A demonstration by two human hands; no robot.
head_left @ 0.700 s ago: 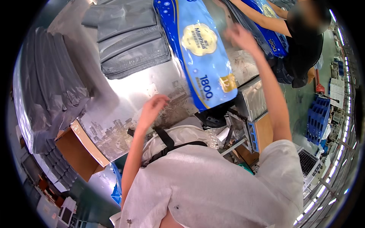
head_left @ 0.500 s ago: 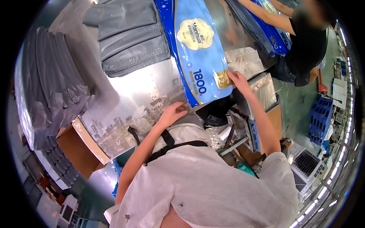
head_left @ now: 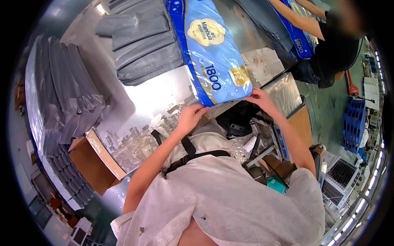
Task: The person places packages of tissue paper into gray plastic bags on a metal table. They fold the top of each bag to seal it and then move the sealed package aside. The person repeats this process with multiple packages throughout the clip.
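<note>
At the metal table [head_left: 154,93], left hand [head_left: 191,117] and right hand [head_left: 264,102] are pinching the blue package [head_left: 221,55] by its near corners.

Your pack [head_left: 217,55] at twelve o'clock is glossy plastic; the bags [head_left: 150,59] at eleven, satiny plastic; the table [head_left: 158,91], scuffed, shiny metal.

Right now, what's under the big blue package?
The metal table shows on both sides of the blue package. Whatever lies directly beneath is covered; I can't tell whether the folded grey plastic beside it extends under.
</note>
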